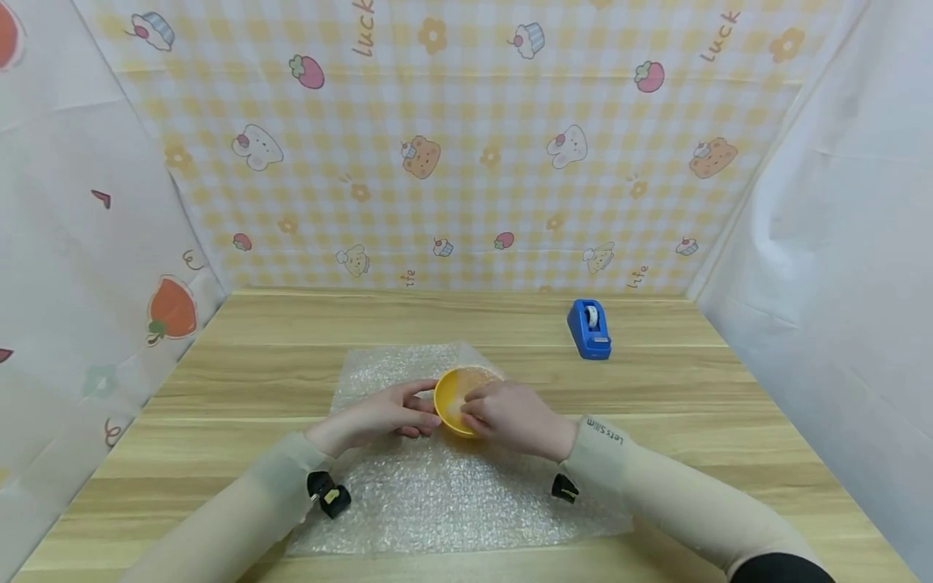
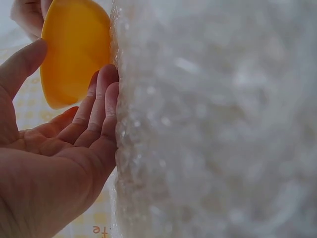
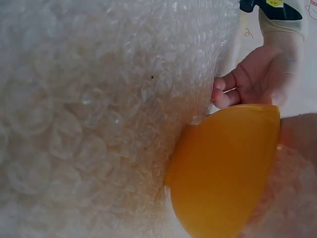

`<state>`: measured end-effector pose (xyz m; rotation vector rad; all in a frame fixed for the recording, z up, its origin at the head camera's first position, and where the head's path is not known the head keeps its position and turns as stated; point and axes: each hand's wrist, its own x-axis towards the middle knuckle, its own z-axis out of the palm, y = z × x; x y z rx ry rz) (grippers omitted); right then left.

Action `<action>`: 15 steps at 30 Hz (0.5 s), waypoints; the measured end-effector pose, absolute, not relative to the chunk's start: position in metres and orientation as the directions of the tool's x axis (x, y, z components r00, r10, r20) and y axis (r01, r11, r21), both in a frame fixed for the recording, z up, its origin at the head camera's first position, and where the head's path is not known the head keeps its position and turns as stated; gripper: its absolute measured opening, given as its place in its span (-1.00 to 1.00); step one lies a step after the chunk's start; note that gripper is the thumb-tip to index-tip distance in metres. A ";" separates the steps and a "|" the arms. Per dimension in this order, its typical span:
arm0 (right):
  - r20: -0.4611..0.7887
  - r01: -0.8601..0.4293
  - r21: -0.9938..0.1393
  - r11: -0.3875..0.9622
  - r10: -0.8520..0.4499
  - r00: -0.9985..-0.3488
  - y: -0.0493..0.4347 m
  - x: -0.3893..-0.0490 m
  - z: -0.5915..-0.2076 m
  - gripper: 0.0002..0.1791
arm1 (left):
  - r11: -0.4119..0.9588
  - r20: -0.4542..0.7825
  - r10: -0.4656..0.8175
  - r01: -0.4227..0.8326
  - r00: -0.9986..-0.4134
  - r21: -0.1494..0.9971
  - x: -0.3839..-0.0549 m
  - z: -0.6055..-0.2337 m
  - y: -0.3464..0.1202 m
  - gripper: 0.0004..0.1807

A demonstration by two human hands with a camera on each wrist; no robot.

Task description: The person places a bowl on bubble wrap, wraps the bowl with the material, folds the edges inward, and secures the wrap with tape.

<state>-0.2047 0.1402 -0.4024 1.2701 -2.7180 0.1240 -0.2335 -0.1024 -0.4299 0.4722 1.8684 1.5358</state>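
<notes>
Head view records a yellow bowl (image 1: 459, 401) resting tilted on a sheet of bubble wrap (image 1: 452, 494) spread over the wooden table (image 1: 729, 405), with both hands at the bowl. Left hand (image 1: 386, 417) lies with relaxed, nearly straight fingers against the bowl's left side and the wrap, thumb apart, gripping nothing, as the left wrist view confirms; right hand (image 1: 510, 417) curls its fingers over the bowl's near right rim, holding it. A blue tape dispenser (image 1: 589, 328) stands well apart at the far right.
</notes>
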 end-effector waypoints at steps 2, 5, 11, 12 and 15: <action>0.127 -0.762 -0.041 0.647 -0.753 -0.646 0.140 -0.205 -0.404 -0.64 | 0.241 -0.257 0.654 -0.125 -0.711 0.962 -0.234 -0.430 -0.102 -0.14; 0.067 -0.746 -0.083 0.661 -0.743 -0.666 0.140 -0.205 -0.405 -0.51 | 0.251 -0.255 0.655 -0.114 -0.711 0.961 -0.234 -0.430 -0.102 -0.14; 0.015 -0.733 -0.123 0.669 -0.737 -0.676 0.140 -0.203 -0.406 -0.44 | 0.291 -0.246 0.657 -0.061 -0.713 0.955 -0.232 -0.429 -0.101 -0.14; 0.011 -0.732 -0.122 0.671 -0.736 -0.677 0.140 -0.203 -0.407 -0.44 | 0.296 -0.238 0.662 -0.044 -0.711 0.954 -0.232 -0.428 -0.101 -0.15; -0.003 -0.731 -0.121 0.672 -0.736 -0.677 0.139 -0.204 -0.407 -0.45 | 0.317 -0.224 0.663 -0.003 -0.715 0.949 -0.232 -0.426 -0.101 -0.14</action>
